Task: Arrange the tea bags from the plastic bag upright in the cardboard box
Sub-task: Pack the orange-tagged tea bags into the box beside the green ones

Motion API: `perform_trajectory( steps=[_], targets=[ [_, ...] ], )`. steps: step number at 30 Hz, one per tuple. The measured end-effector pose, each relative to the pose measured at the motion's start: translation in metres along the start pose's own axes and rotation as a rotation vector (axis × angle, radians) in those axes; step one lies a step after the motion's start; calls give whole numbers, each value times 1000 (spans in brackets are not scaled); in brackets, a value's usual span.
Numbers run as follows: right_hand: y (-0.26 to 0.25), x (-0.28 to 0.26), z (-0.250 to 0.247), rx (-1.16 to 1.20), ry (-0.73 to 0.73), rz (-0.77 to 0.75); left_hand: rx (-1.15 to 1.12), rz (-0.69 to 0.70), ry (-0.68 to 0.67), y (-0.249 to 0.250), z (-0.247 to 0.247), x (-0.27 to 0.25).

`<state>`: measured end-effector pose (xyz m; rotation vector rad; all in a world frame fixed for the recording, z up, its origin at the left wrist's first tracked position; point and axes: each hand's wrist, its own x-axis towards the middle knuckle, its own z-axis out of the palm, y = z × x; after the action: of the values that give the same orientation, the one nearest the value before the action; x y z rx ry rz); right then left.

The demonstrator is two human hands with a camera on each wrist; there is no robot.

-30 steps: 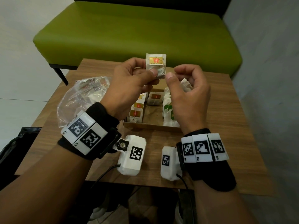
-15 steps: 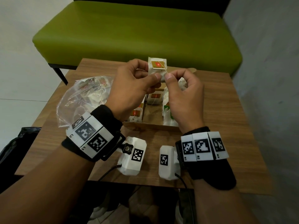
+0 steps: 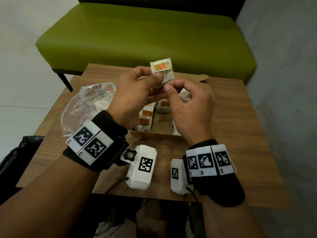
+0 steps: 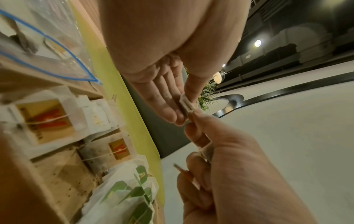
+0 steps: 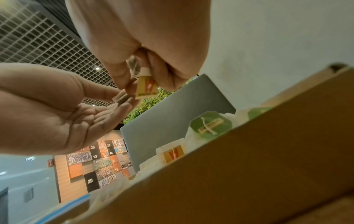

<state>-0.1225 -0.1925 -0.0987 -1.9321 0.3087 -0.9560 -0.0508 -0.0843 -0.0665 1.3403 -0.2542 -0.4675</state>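
right hand point(image 5: 145, 50) pinches tea bag point(image 5: 146, 87) (yellow tag) | left hand point(image 5: 57, 109) touching | cardboard box point(image 5: 249, 166) below

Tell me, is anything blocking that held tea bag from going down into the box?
Nothing solid does. The tea bag hangs over the open box, whose middle lane is bare. Only the hands themselves, left hand and right hand, hover over it.

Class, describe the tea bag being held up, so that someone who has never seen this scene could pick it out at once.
Start at the wooden table before the green bench and find the open cardboard box on it. Above the box, the left hand pinches one tea bag while the right hand pinches its lower edge. Unlike its neighbours, it is in the air, not in the box.
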Motion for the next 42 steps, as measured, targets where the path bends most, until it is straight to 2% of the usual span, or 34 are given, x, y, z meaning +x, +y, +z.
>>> perform_trajectory(
  steps=[7,10,19,27,31,35,38,42],
  targets=[
    [-2,4,-8,206,90,236,44,-24,-45,2,-3,1],
    [-4,5,-8,326,67,321,87,-29,-64,1,-4,2],
    [3,4,-12,253,-94,291,174,-8,-158,6,-4,0],
    [13,-1,-22,38,-301,399,650,172,-128,2,-14,9],
    [15,-2,-29,-46,-237,458,842,223,-176,-5,-13,15],
    [11,4,-38,141,-167,645,1065,242,-266,-13,-8,24],
    [6,10,-43,431,-187,785,1263,250,-323,-16,2,31],
    [5,10,-44,629,-213,833,1441,239,-327,-18,13,41]
  ],
)
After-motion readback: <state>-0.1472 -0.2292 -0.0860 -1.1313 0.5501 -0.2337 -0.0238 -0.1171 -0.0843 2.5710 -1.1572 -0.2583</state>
